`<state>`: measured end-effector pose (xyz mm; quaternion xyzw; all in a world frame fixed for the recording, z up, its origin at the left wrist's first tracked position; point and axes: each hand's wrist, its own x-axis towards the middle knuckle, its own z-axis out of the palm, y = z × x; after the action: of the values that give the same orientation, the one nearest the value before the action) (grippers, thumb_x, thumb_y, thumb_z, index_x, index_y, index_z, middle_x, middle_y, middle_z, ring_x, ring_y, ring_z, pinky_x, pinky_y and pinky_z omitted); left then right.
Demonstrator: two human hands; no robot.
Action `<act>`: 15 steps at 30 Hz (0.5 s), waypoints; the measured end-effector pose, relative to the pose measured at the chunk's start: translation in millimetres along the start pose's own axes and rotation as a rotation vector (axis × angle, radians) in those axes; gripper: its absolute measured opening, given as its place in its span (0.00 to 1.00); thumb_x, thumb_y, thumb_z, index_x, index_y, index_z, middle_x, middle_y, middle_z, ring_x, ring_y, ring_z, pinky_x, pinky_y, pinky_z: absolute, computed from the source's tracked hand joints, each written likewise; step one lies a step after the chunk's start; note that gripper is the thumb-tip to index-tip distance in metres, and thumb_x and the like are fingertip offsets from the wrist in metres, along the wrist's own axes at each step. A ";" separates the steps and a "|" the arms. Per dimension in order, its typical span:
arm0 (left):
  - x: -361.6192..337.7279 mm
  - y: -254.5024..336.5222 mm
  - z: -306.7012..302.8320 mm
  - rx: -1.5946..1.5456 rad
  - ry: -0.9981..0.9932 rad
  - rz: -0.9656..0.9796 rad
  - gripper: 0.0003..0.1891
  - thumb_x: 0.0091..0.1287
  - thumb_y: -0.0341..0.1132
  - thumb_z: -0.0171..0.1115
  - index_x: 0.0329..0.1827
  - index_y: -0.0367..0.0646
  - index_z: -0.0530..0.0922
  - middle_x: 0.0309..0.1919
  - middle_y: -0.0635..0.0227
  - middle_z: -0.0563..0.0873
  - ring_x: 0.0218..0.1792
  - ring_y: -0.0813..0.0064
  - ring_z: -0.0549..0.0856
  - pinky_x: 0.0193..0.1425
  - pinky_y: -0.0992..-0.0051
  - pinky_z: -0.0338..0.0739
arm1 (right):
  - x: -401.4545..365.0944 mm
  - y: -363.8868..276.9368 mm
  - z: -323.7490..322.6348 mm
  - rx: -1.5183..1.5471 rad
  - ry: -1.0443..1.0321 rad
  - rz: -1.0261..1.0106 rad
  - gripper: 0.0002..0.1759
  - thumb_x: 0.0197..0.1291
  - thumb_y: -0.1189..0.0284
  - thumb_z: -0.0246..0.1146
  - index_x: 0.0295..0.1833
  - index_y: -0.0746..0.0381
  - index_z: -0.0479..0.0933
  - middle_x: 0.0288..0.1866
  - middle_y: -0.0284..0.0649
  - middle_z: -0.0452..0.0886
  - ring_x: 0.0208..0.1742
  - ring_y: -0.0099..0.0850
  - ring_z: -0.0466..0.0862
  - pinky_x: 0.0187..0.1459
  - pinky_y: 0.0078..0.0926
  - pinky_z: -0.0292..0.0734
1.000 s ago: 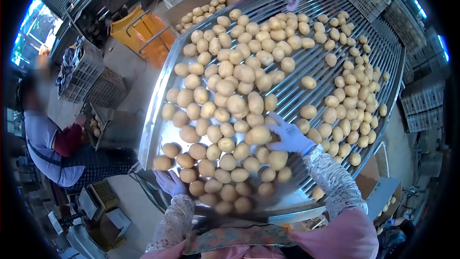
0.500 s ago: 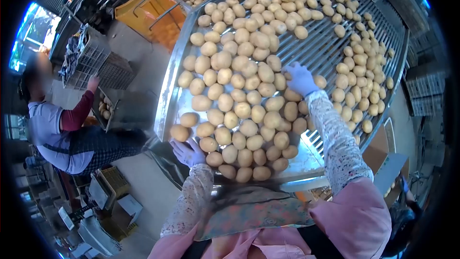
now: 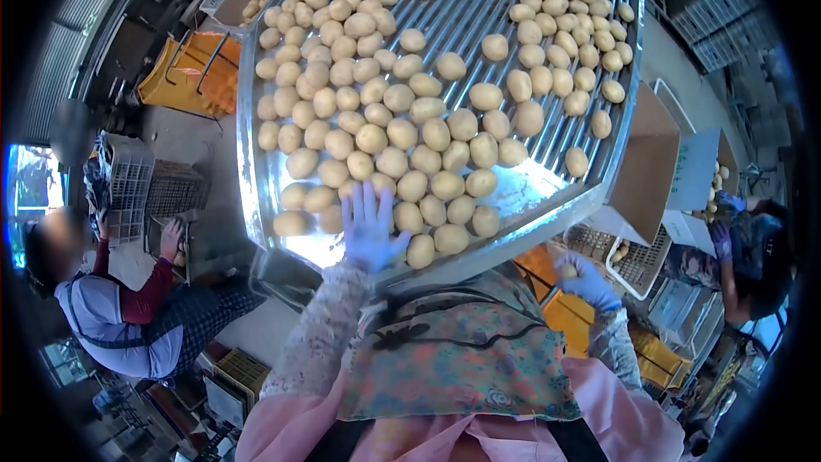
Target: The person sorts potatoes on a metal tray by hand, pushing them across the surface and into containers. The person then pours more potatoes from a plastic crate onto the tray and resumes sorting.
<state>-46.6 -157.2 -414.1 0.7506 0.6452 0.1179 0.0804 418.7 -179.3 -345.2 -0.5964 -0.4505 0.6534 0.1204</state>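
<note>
A large spread of pale potatoes lies on the metal sorting table, thickest on its left and middle. My left hand, in a light purple glove, is flat with fingers spread at the near edge, touching or just over the nearest potatoes. Off the table's near right side, my right hand is curled around a single potato, also gloved. Its fingers partly cover that potato. Orange-yellow material shows below the right hand.
An open cardboard box stands right of the table, beside a white-rimmed crate. One person works at crates on the left, another on the right. An orange-yellow holder stands beyond the table's left side.
My right hand has left the potatoes on the bars and is now off the near right edge with one potato. My left hand has moved inward along the near edge. The view has shifted.
</note>
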 end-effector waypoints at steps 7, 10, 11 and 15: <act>17.7 22.6 20.7 0.024 0.116 0.017 0.42 0.68 0.60 0.62 0.80 0.43 0.67 0.75 0.34 0.67 0.74 0.31 0.67 0.78 0.36 0.54 | -60.7 83.6 -13.6 -0.989 0.343 0.041 0.21 0.57 0.73 0.69 0.58 0.60 0.82 0.57 0.46 0.85 0.55 0.45 0.86 0.59 0.39 0.81; -46.3 -6.5 -10.5 -0.046 -0.024 0.099 0.42 0.69 0.58 0.62 0.81 0.43 0.64 0.76 0.34 0.65 0.75 0.32 0.64 0.79 0.37 0.53 | -12.0 22.3 13.8 -0.657 0.555 -0.452 0.21 0.59 0.72 0.67 0.60 0.58 0.82 0.58 0.46 0.85 0.57 0.48 0.84 0.61 0.42 0.79; -54.4 -20.4 -18.1 -0.068 -0.114 0.097 0.43 0.68 0.58 0.63 0.82 0.44 0.63 0.77 0.34 0.62 0.77 0.32 0.61 0.80 0.37 0.51 | 2.4 -9.3 26.4 -0.771 0.574 -0.615 0.21 0.60 0.72 0.66 0.60 0.58 0.82 0.58 0.45 0.85 0.58 0.47 0.84 0.61 0.42 0.78; -41.1 -47.1 3.4 0.094 0.052 -0.096 0.45 0.68 0.59 0.64 0.82 0.43 0.62 0.78 0.37 0.62 0.79 0.36 0.60 0.81 0.37 0.48 | 79.0 -71.1 80.1 -0.763 0.434 -0.928 0.21 0.59 0.73 0.65 0.60 0.56 0.83 0.58 0.42 0.84 0.58 0.44 0.83 0.59 0.42 0.77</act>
<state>-96.2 -190.5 -433.2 0.7183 0.6872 0.1028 0.0339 300.1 -119.9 -355.5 -0.4590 -0.8281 0.1915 0.2584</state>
